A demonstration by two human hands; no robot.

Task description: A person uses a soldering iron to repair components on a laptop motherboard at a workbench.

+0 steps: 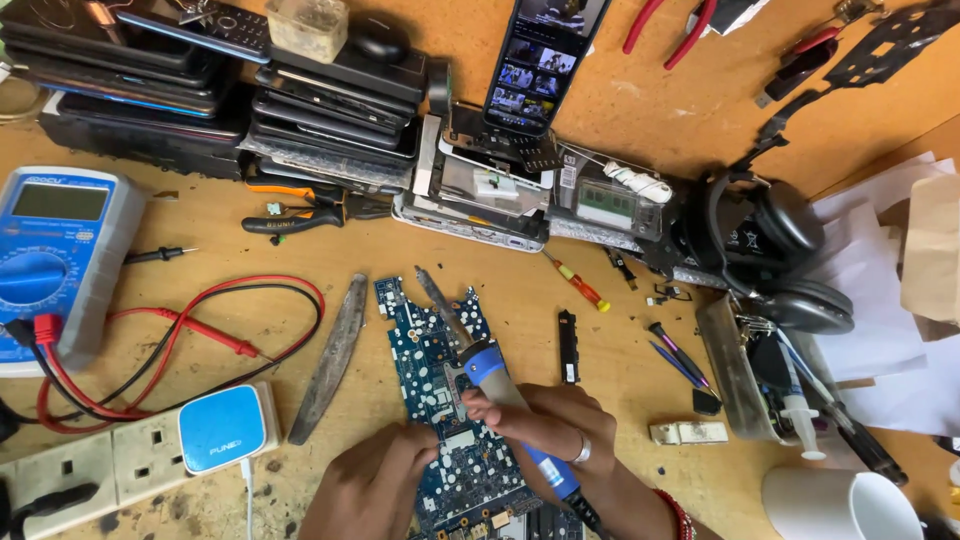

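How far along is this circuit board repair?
Done: the blue circuit board lies bare on the bench, out of any casing. In hand: the right hand holds the soldering iron over it while the left hand steadies it. Left: no casing is back on; how many joints remain cannot be told.

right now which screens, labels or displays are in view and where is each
Multimeter: far left, blue and grey, rectangular grey display, round dial.
Phone: top centre, propped upright, lit screen with small picture tiles.
Charger block: lower left, plugged into the white power strip, light blue face with a white mark.
Stacked phones: top left, dark screens.
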